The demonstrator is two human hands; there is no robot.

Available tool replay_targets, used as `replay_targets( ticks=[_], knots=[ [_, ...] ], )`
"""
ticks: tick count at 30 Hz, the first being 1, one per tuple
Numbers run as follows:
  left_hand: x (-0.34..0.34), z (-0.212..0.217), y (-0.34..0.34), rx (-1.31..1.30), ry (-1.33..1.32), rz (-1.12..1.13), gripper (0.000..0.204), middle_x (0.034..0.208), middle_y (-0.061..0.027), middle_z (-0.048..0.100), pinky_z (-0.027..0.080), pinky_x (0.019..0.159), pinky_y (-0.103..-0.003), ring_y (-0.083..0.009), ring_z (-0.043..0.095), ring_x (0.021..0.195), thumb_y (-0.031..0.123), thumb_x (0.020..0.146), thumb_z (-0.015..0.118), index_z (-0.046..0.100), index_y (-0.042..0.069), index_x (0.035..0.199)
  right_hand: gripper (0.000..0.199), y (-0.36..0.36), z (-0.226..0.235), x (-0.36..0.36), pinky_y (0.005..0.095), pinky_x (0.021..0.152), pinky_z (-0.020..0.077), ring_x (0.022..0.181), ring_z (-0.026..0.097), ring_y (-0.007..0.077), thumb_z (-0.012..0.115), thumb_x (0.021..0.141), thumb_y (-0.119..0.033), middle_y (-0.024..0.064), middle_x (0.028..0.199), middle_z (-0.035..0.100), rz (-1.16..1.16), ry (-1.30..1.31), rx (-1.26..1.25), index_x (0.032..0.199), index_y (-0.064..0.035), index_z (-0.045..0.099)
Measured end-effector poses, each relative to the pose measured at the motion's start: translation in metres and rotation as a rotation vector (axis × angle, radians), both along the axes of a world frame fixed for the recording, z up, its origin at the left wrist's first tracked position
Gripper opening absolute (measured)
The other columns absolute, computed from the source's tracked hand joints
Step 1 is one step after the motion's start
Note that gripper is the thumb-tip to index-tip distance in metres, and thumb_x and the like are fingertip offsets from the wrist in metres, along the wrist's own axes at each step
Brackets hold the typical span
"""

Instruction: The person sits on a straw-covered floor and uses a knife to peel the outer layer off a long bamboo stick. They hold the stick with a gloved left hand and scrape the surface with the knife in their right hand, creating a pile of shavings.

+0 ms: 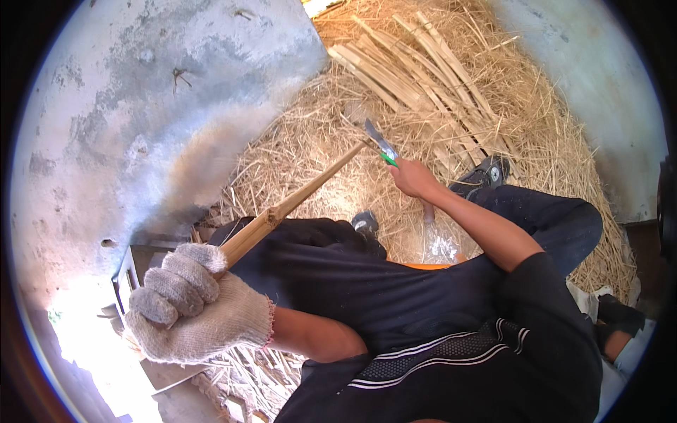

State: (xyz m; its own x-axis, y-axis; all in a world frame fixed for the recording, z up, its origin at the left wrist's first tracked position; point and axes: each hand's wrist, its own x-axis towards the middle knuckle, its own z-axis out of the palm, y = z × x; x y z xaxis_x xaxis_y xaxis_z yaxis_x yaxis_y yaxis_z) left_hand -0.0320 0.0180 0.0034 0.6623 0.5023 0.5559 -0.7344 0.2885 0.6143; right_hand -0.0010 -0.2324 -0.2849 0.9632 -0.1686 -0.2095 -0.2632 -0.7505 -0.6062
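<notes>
1. Mottled grey-blue wall point(176, 84), rough and stained, fills the upper left.
2. Loose layer of straw-coloured shavings point(289, 155) spreads over the ground ahead of the person and between their feet.
3. Black short-sleeved shirt point(550, 352) and dark trousers point(423, 289) on the person; shirt carries white-lined bands. Knees are bent, legs spread.
4. Bundle of long, flat, pale-yellow wooden strips point(416, 67) lies on the shavings at the far side, roughly side by side, ends uneven.
5. Long, tan, bamboo-like stick point(310, 187) with a knobbly joint partway along; slants from the left hand up and rightward, narrowing to its far tip.
6. Left hand point(187, 303), in a grey-white knitted glove, is clamped round the stick's thick near end, fingers curled.
7. Dark shoe point(483, 176) rests on the shavings near the strips, past the right forearm.
8. Right hand point(415, 180), bare, is clamped round the handle end of the knife.
9. Narrow-bladed knife point(381, 143), grey with green near the grip; blade lies just beside the stick's tip. Contact: cannot tell.
</notes>
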Motion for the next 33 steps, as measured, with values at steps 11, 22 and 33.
replay_targets(
  ticks=[11, 22, 33],
  knots=[
    [-0.007, -0.007, 0.031, 0.326, -0.197, -0.689, 0.033, 0.041, 0.0003, 0.026, 0.031, 0.033, -0.032, -0.014, 0.023, 0.033, 0.023, 0.087, 0.039, 0.04, 0.015, 0.055, 0.025, 0.08, 0.141, -0.079, 0.0511, 0.053, 0.0492, 0.056, 0.061, 0.0442, 0.05, 0.097, -0.024, 0.024, 0.06, 0.059, 0.243, -0.224, 0.179, 0.102, 0.001, 0.05],
    [0.0, -0.007, 0.025, 0.296, -0.285, -0.692, 0.035, 0.04, -0.0018, 0.029, 0.032, 0.027, -0.035, -0.0143, 0.025, 0.029, 0.02, 0.086, 0.04, 0.038, 0.015, 0.052, 0.021, 0.093, 0.136, -0.074, 0.0527, 0.049, 0.0468, 0.055, 0.059, 0.0463, 0.053, 0.096, -0.022, 0.0251, 0.058, 0.057, 0.187, -0.325, 0.129, 0.101, -0.0016, 0.049],
    [0.001, -0.009, 0.031, 0.219, -0.26, -0.696, 0.027, 0.043, -0.005, 0.037, 0.045, 0.033, -0.041, -0.0173, 0.036, 0.032, 0.019, 0.084, 0.04, 0.04, 0.011, 0.058, 0.022, 0.095, 0.118, -0.055, 0.0524, 0.05, 0.0481, 0.056, 0.06, 0.046, 0.052, 0.097, -0.022, 0.0246, 0.058, 0.057, 0.137, -0.303, 0.109, 0.1, -0.0005, 0.05]
  ],
)
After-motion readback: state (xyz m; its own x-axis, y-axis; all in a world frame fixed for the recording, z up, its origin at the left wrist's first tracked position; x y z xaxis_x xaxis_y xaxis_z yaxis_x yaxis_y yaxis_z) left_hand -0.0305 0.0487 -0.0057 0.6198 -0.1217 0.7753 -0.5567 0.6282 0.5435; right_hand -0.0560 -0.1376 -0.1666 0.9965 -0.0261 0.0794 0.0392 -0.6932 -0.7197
